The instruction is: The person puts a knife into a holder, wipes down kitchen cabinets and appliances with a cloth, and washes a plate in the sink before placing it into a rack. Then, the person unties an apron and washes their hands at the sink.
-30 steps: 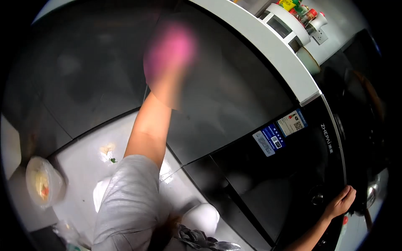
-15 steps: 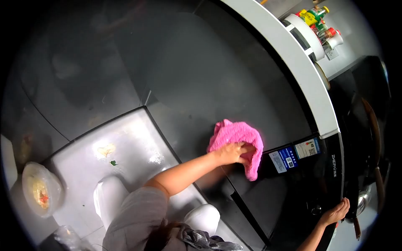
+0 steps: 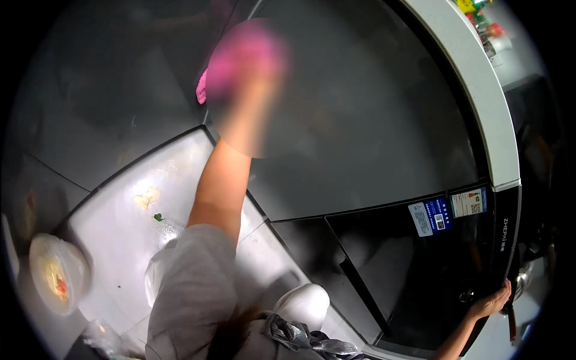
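Observation:
My left hand (image 3: 257,71) is smeared by motion near the top of the view, pressed against a pink cloth (image 3: 240,51) on the dark, glossy cabinet front (image 3: 336,138). One sharp corner of the cloth sticks out by the seam between panels. Far to the lower right, my right hand (image 3: 493,302) has its fingers over the edge of the black stove (image 3: 501,255), beside a round knob (image 3: 466,296). No loose object shows in it.
Pale food scraps (image 3: 146,198) and a green leaf bit (image 3: 158,217) lie on the light floor (image 3: 114,234). A clear tub with food remains (image 3: 57,276) stands at left. Stickers (image 3: 429,217) mark the stove front. Bottles (image 3: 492,30) stand at upper right.
My left hand has swept the pink cloth up and to the left across the dark front. My right hand stays at the stove edge while the view shifts slightly.

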